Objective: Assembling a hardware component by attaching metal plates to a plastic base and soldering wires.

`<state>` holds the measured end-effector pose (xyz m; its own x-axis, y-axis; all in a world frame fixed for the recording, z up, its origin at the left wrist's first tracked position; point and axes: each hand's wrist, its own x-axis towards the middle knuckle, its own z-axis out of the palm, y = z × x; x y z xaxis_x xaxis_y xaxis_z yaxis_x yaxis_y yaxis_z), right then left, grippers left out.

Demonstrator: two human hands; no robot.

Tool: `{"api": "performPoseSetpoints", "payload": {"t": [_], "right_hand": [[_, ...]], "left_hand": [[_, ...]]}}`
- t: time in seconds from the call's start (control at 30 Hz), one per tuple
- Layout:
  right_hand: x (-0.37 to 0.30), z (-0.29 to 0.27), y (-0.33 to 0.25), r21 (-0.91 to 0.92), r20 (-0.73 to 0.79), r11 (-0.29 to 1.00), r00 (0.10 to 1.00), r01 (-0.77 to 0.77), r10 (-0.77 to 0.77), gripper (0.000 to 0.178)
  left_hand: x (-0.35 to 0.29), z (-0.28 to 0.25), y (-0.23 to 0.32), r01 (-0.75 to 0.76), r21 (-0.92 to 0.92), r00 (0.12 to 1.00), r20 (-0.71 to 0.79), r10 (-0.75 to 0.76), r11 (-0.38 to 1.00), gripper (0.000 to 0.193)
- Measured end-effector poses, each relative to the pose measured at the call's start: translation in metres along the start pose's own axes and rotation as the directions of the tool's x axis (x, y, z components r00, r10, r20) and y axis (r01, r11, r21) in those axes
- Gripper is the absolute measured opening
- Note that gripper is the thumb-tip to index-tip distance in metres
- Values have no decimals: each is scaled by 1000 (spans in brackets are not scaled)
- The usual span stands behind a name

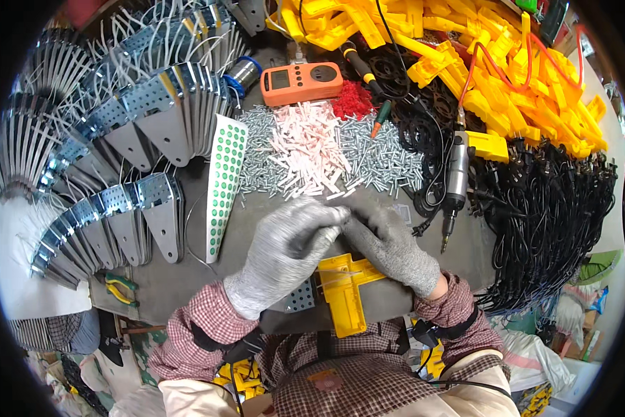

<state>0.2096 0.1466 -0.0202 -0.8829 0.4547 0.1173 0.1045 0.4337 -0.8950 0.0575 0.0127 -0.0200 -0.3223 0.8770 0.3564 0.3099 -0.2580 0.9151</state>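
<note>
My left hand [284,247], in a grey knit glove, is closed with thumb and forefinger pinched together. Its fingertips meet those of my gloved right hand [396,249], whose fingers are also bent inward. Whatever they pinch is too small and blurred to name. Just below the hands, at the bench's near edge, lies a yellow plastic housing [347,316] with a side arm reaching under my right hand. Thin pale wires cross its upper part. Beside it, partly hidden by my left wrist, is a perforated metal plate [300,297].
Beyond my hands lie piles of silver screws [385,156], pale pink sleeves [309,149] and red bits [354,101], with an orange meter [302,83] behind. Left are a green-dotted sticker sheet [225,187] and stacked metal brackets [163,215]. Right are a power screwdriver [457,174] and black cords [548,222].
</note>
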Motion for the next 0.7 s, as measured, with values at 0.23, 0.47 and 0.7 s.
{"api": "performPoseSetpoints", "payload": {"t": [0.23, 0.47, 0.7], "right_hand": [[-4, 1, 5, 41, -168, 999, 986, 8, -1, 13], [-8, -6, -3, 205, -92, 974, 989, -94, 115, 18], [-5, -6, -5, 109, -62, 991, 994, -78, 85, 19]], "left_hand": [[0, -20, -10, 527, -473, 822, 72, -565, 706, 33], [4, -12, 5, 616, -562, 732, 149, -665, 552, 26], [-8, -19, -13, 569, -616, 790, 224, -571, 545, 30]]}}
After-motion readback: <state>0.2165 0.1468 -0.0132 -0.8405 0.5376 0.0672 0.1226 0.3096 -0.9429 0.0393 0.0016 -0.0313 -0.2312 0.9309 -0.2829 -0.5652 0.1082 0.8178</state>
